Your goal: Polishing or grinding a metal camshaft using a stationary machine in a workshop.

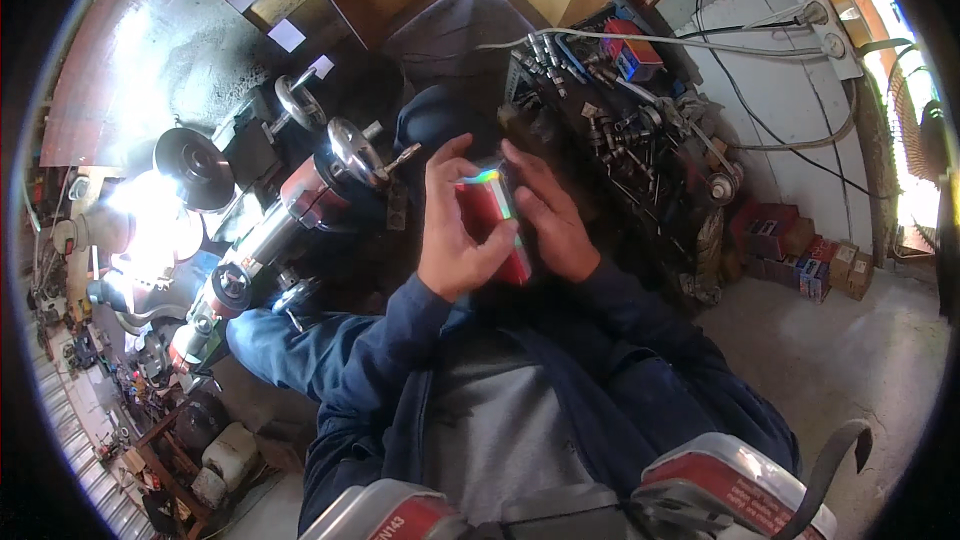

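A small red box (487,215) with a shiny rainbow-coloured top edge sits between both hands in front of my chest. My left hand (452,230) grips its left side, thumb and fingers wrapped around it. My right hand (545,215) covers its right side, fingers pressed on the top end. Dark blue sleeves run down from both wrists.
A metal lathe (285,210) with handwheels lies to the left, lit by a bright lamp (150,205). A rack crowded with steel tool bits (620,120) stands to the right. Small cardboard boxes (800,250) sit on the concrete floor by the white wall with cables.
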A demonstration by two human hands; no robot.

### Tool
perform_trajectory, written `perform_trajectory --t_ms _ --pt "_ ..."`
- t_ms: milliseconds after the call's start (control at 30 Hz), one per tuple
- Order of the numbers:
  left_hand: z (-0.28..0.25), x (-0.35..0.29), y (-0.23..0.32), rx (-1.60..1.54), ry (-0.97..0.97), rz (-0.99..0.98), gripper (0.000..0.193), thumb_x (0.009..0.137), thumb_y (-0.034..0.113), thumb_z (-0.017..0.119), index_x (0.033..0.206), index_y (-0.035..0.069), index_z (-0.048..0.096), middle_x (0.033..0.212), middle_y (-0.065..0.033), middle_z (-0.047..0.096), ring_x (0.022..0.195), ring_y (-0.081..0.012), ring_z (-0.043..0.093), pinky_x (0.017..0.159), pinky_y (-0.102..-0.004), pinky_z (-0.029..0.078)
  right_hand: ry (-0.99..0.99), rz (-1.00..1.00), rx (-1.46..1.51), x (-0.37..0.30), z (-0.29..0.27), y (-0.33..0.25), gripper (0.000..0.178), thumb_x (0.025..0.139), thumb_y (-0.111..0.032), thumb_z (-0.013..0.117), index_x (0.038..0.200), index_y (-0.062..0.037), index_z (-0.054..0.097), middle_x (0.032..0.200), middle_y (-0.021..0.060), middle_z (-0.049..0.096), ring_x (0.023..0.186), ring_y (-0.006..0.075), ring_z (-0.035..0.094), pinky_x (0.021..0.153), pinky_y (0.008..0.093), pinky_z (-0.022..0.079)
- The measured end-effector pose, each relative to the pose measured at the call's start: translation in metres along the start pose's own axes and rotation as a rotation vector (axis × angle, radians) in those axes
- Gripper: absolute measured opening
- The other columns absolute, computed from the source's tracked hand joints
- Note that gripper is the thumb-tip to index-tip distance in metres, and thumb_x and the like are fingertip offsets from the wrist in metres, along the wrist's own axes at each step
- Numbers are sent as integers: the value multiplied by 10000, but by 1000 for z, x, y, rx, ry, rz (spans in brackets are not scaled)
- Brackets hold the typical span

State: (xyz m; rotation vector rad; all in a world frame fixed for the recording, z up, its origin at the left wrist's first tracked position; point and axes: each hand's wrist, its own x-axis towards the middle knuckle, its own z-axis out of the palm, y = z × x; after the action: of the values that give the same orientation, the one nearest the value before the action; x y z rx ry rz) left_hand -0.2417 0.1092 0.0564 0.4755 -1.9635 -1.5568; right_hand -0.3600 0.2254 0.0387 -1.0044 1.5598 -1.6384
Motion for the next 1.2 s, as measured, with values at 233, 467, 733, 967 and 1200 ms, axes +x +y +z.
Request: perform_trajectory --t_ms 233,467,733,967,1200 --pt "-9 4 -9 -23 -9 -103 464 701 61 639 1141 48 489 1383 -156 445 1285 -238 428 1070 -368 331 -1 6 -27 2 3 3 515 993 -185 523 1478 -50 415 1390 157 446 1321 250 408 1133 351 273" --pt "-14 11 -23 -250 -64 -136 458 684 3 643 1123 35 513 1333 -150 481 1226 -230 489 1031 -351 393 -43 130 2 8 4 -3 637 988 -166 555 1538 -33 263 1492 181 366 1373 267 377 1144 350 272" --pt "-18 22 -17 -544 -73 -180 459 814 20 691 1238 32 515 1388 -116 475 1281 -224 473 1087 -376 365 -2 112 -125 4 7 -14 853 992 -298 562 1526 88 20 1582 253 183 1470 287 212 1182 374 201" --pt "-43 53 3 -403 -157 -46 519 760 109 725 1229 11 528 1389 -127 493 1270 -250 503 1096 -390 374 -98 18 -250 24 14 -63 1062 870 -139 677 1518 48 -143 1502 281 286 1360 264 345 1114 321 285" --pt "-63 61 60 264 -233 265 492 719 56 691 1197 16 583 1355 -137 517 1235 -257 526 1048 -371 415 -43 -1 24 25 30 -63 1127 807 -158 712 1512 63 -139 1248 234 539 1052 216 578 915 289 469"
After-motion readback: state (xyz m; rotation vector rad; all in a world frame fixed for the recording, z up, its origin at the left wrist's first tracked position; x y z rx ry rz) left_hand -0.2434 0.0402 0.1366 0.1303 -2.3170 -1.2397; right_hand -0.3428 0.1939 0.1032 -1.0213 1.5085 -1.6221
